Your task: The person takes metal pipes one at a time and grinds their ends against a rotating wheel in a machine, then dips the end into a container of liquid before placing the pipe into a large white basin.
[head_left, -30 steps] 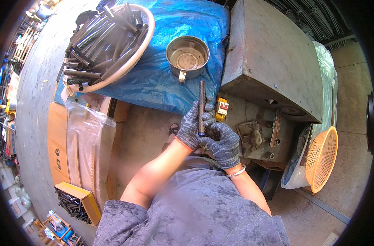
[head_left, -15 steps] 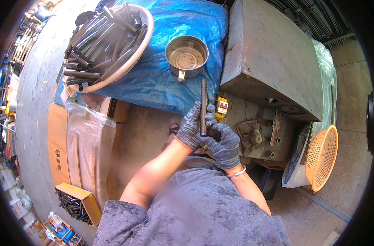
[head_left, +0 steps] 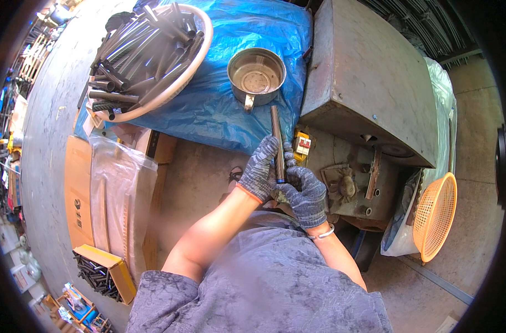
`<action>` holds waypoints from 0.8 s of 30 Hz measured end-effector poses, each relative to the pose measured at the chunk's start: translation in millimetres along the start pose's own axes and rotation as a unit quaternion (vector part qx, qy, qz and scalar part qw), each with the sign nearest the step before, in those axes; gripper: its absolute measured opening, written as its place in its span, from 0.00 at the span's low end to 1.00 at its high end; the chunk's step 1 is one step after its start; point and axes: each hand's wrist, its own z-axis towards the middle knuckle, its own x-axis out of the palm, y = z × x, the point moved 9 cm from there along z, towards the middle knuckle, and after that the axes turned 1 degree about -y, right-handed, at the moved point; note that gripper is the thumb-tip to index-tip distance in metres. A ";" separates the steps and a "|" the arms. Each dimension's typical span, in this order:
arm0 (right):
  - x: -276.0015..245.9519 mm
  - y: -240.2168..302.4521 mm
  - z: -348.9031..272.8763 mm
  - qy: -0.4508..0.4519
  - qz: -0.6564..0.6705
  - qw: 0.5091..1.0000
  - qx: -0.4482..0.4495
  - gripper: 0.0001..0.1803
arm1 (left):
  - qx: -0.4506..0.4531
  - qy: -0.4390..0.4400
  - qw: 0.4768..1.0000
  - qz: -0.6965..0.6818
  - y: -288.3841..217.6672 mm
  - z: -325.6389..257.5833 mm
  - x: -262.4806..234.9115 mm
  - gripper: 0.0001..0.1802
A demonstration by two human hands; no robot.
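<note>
Over the last second little has changed: the tube (head_left: 277, 136) stays in both hands, on the wearer's side of the pot (head_left: 268, 97), but now leans its upper end slightly left, where half a second ago it stood nearly upright. That suggests the same piece is being handled in place rather than put down.

The gloved left hand (head_left: 258, 172) is closed around the tube's middle, below the pot in view. The gloved right hand (head_left: 307, 194), lower and to the right of the pot, grips near the blue-banded lower end; its fingers are partly hidden, so how firmly it presses I cannot tell.

The pot rests on a blue sheet (head_left: 200, 130), handle toward the wearer; whether its bottom is wet or merely stained is unclear. Left of the pot, a pale basin (head_left: 202, 53) is heaped with black tubes (head_left: 142, 55), some jutting over its rim. Far below and left of the pot, a carton (head_left: 123, 277) holds short black pieces (head_left: 97, 277). Well to the pot's lower right hangs or leans an orange basket (head_left: 437, 216), contents not visible.
</note>
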 end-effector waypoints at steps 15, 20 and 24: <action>12.0 -27.1 4.0 -0.016 0.122 0.989 0.085 0.16 | 0.126 -0.027 0.989 0.076 -23.8 -3.1 1.3 0.21; 32.9 -19.6 18.4 0.037 0.034 0.994 0.098 0.14 | 0.231 -0.055 0.965 0.110 -66.7 -13.3 -0.2 0.21; 61.4 -24.5 35.7 0.077 -0.004 0.995 0.058 0.13 | 0.351 -0.103 0.928 0.073 -143.3 -46.0 -3.9 0.18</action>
